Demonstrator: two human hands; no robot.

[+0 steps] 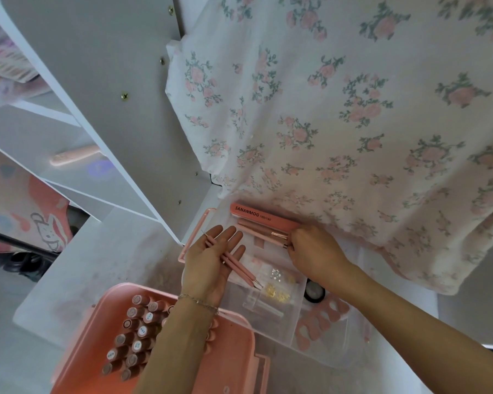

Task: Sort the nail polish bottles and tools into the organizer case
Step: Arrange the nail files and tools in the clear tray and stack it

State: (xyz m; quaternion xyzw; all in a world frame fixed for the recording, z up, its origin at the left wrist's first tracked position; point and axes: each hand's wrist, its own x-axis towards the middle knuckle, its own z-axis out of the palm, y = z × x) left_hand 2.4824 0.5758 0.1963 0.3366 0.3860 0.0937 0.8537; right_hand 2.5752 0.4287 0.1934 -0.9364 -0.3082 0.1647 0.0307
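While left hand (211, 263) cradles dotting pens (234, 261), right hand (310, 251) grips brushes (264, 230)

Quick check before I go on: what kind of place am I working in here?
Probably a home bedroom or craft corner, not a salon. A floral cloth drapes over the surface, white shelving stands beside it, and a cartoon-print fabric lies lower left. The left hand and right hand work over a clear organizer tray.
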